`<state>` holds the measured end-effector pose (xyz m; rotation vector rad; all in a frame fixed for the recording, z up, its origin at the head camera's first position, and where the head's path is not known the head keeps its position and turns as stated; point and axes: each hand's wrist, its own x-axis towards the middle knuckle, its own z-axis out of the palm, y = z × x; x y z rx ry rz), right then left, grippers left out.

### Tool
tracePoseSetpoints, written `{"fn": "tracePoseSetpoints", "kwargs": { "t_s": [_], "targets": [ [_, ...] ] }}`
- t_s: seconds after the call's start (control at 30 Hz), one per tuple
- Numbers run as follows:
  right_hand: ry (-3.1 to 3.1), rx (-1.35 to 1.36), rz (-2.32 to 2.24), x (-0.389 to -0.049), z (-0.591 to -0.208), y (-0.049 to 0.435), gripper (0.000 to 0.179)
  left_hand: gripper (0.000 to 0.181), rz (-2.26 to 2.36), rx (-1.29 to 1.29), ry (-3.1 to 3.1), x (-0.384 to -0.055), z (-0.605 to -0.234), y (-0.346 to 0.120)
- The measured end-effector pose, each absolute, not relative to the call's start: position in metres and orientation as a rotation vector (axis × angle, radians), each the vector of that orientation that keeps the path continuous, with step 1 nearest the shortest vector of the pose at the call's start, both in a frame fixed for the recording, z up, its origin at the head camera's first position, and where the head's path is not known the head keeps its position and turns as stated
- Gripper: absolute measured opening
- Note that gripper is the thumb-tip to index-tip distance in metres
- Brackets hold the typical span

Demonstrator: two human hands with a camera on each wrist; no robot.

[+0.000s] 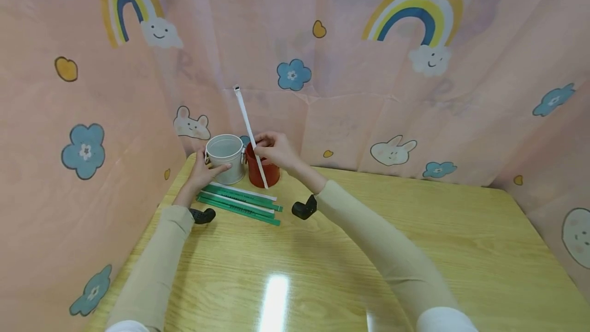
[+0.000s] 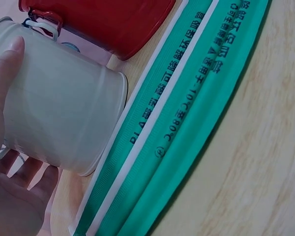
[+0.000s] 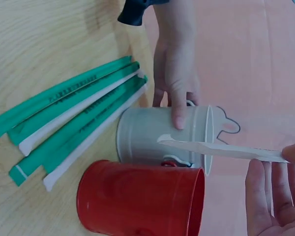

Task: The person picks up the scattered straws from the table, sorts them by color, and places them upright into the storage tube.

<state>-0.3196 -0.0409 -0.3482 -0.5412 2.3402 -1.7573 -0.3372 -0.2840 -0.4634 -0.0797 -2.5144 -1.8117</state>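
White and narrow, the strip (image 1: 246, 118) is pinched between the thumb and fingers of your right hand (image 1: 278, 152), slanting across the red bucket (image 1: 273, 174) in the head view. Your left hand (image 1: 201, 172) holds the pale bucket (image 1: 235, 173) beside it; green packets (image 1: 239, 196) lie on the table (image 1: 415, 245), nearer you.

The white bucket (image 2: 64, 108) looks metal (smooth), the table (image 1: 461, 224) glossy wood.
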Motion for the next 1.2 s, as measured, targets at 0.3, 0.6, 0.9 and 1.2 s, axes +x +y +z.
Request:
{"fn": "tracePoseSetpoints", "kwargs": {
  "t_s": [0.3,0.6,0.9,1.2],
  "targets": [
    [2.325,-0.518,-1.929,-0.327,-0.345,-0.06,0.031,0.087,-1.806,-0.086,-2.516,-0.337,-0.462,-0.286],
    [2.471,-0.659,-2.13,-0.326,-0.358,-0.073,0.028,0.086,-1.81,-0.108,-2.517,-0.337,-0.468,-0.284],
    [2.513,-0.623,-2.31,-0.33,-0.368,-0.089,0.025,0.087,-1.825,-0.128,-2.49,-0.339,-0.467,-0.284],
    [2.555,-0.476,-2.286,-0.33,-0.384,-0.102,0.021,0.086,-1.792,-0.096,-2.507,-0.34,-0.463,-0.284]
  ]
}}
